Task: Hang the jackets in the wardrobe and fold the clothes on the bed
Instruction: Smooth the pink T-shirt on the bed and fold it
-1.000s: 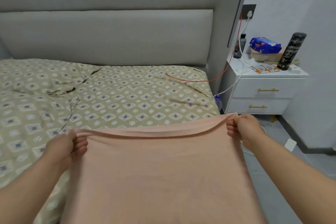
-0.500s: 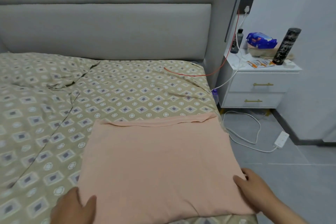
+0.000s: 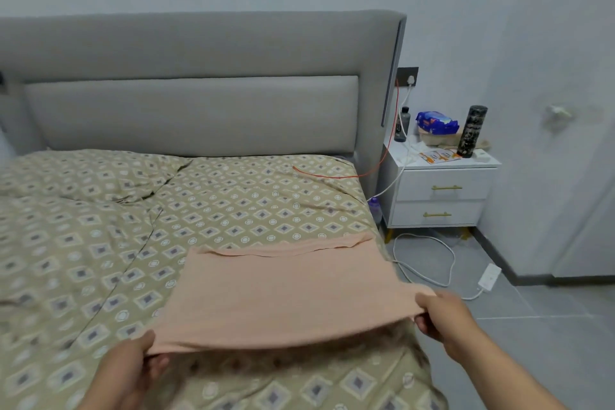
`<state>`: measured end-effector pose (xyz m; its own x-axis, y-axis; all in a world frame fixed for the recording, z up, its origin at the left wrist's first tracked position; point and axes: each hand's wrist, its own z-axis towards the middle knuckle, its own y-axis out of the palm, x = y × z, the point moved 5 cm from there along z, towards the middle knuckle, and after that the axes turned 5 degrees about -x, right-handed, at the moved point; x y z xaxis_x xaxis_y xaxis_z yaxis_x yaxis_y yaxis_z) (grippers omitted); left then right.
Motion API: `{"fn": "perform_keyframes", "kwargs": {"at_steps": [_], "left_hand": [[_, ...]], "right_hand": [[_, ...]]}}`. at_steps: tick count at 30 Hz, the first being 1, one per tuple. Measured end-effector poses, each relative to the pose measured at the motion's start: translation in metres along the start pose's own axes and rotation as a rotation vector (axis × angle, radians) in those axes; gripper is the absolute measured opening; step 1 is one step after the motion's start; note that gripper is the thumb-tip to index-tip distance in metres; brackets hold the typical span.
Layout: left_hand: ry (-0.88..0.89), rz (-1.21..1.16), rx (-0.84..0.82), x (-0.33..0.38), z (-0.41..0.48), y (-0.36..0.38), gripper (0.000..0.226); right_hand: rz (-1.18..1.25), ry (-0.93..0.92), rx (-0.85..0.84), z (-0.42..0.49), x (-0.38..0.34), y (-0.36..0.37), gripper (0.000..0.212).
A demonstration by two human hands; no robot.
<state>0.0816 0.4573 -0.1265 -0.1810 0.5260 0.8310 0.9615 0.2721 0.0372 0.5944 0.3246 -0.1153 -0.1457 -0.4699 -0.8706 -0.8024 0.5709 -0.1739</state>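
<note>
Left hand (image 3: 131, 368) and right hand (image 3: 442, 316) each pinch a near corner of the peach garment (image 3: 279, 289), lifting that edge off the bed (image 3: 233, 206). Cloth runs away toward 12 o'clock, long axis left-right, far hem flat. Plain, soft, already doubled. Next fold probably goes forward.

A white two-drawer nightstand with gold handles (image 3: 439, 196) stands beside the grey upholstered headboard (image 3: 199, 103). On top sit a tall dark cylindrical flask (image 3: 472, 131), a blue plastic packet (image 3: 436, 121) and a small dark bottle (image 3: 402, 125). A white power strip (image 3: 488, 277) lies on the grey tiled floor (image 3: 549, 326).
</note>
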Motion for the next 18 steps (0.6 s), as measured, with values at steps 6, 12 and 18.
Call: {"fn": "perform_keyframes", "kwargs": {"at_steps": [6,12,18], "left_hand": [[0.357,-0.189,-0.012,0.117,-0.042,0.004,0.02],[0.538,-0.421,-0.093,0.198,-0.088,-0.014,0.019],[0.477,-0.516,-0.182,0.201,-0.11,-0.016,0.017]], "right_hand": [[0.162,-0.24,-0.013,-0.049,-0.115,-0.014,0.035],[0.259,-0.454,-0.074,-0.101,-0.183,-0.01,0.021],[0.347,-0.494,-0.124,-0.12,-0.194,0.003,0.02]]}}
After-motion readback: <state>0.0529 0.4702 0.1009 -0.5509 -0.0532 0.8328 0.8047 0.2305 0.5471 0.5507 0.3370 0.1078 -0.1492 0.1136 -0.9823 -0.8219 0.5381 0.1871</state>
